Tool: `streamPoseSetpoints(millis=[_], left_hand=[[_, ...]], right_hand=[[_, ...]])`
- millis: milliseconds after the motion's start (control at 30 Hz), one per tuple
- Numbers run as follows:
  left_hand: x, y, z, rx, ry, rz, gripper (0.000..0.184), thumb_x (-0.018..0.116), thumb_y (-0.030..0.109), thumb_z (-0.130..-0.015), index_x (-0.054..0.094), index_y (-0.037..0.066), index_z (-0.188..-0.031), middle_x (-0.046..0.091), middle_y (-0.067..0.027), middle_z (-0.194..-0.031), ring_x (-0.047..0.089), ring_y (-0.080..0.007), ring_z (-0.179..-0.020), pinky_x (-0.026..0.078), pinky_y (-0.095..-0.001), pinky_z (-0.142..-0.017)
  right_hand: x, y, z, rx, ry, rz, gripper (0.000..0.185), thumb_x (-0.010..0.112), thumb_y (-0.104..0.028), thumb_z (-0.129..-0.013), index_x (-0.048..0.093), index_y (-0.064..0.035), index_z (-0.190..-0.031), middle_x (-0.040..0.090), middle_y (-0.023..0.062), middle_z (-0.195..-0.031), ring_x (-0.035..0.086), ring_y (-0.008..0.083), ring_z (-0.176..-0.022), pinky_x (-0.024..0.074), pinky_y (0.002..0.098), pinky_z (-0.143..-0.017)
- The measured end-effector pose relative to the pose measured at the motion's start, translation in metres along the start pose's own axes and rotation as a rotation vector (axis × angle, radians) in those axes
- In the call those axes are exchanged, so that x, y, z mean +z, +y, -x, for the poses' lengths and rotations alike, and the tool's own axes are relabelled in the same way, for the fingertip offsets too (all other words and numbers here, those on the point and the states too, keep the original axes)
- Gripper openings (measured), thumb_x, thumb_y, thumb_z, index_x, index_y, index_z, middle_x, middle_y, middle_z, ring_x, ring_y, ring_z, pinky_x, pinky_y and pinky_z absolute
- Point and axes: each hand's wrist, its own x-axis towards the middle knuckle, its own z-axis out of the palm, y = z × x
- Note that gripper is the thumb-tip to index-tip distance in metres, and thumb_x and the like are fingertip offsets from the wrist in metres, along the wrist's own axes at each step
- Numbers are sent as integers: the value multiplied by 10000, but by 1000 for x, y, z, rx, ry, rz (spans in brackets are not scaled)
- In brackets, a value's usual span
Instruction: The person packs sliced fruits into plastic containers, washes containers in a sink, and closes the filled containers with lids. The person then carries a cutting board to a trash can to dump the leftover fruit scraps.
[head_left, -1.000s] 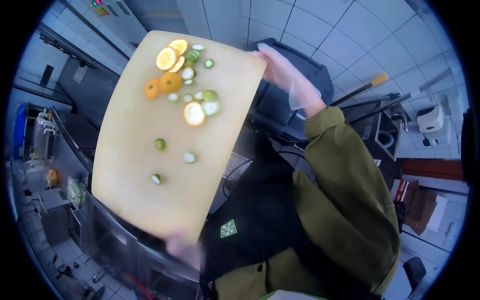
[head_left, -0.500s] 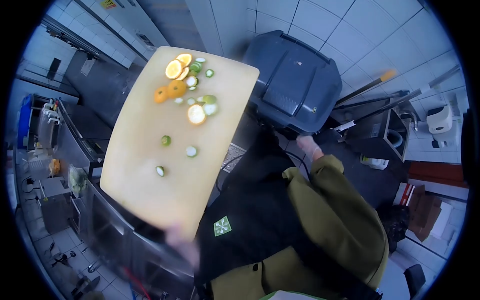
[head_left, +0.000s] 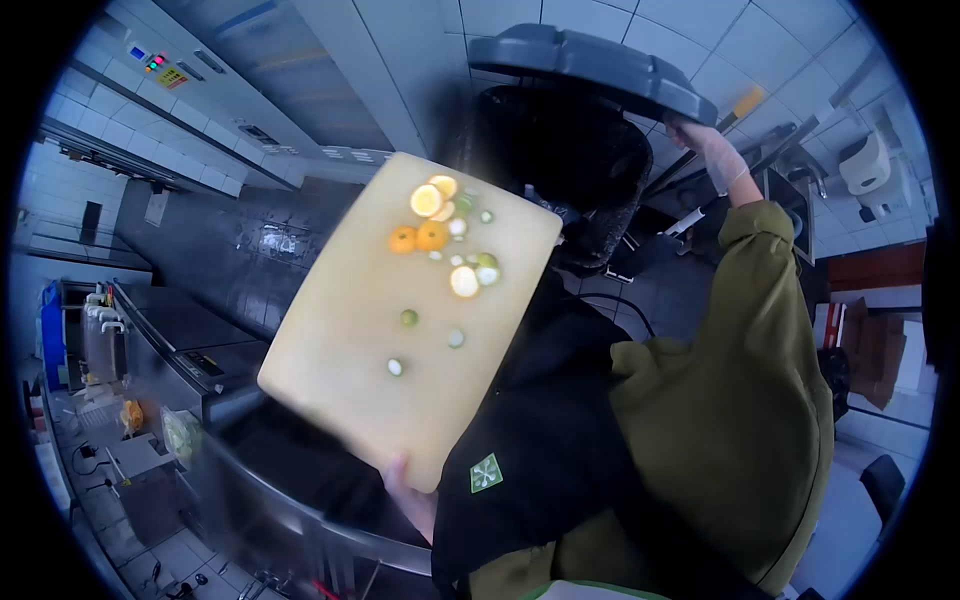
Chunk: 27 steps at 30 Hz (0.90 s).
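My left hand (head_left: 408,492) grips the near corner of a pale cutting board (head_left: 340,330), thumb on top and the other fingers hidden underneath. Cut orange pieces (head_left: 427,201) lie toward the board's far end, some showing flesh and some peel. Small green-skinned citrus ends (head_left: 409,318) are scattered among and below them. In a clear glove, my right hand (head_left: 700,140) holds the edge of a dark grey bin lid (head_left: 600,72), which is raised. Under the lid the bin (head_left: 630,205) stands open with a black liner; the board's far right corner is close to it.
Long-handled tools (head_left: 735,110) lean on the tiled wall right of the bin. A steel counter (head_left: 310,525) runs along the lower left. A tall metal cabinet (head_left: 240,100) stands at the upper left, beside wet dark floor (head_left: 280,240).
My right hand has risen and lifted the bin lid, which was closed. The board with the citrus pieces appears farther right and nearer the bin, and my view has turned.
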Motion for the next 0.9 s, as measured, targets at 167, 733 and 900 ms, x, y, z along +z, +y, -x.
streamPoseSetpoints(millis=[167,733,900], left_hand=[[44,7,-48,-37,-164,-190,449,530,164,-811,451,-30,-1208,522,-139,-1154,529,-240,-1069,429,-323,-914],[262,11,-157,-76,-464,-659,463,597,87,-753,471,-15,-1187,581,-95,-1014,589,-184,-866,494,-308,-764],[272,16,-144,-10,-493,-656,534,590,143,-741,449,-21,-1229,587,-115,-1026,585,-187,-880,486,-295,-753]], right_hand=[[-21,-44,-3,-10,91,-194,68,465,-181,-839,480,-147,-782,435,-41,-619,399,70,-494,284,212,-446],[-1,-102,22,-162,95,-18,126,515,-210,-799,537,-109,-728,488,-28,-598,471,68,-540,353,215,-490],[2,-120,29,-120,91,18,204,550,-288,-834,537,-112,-730,473,-43,-589,466,58,-550,349,205,-501]])
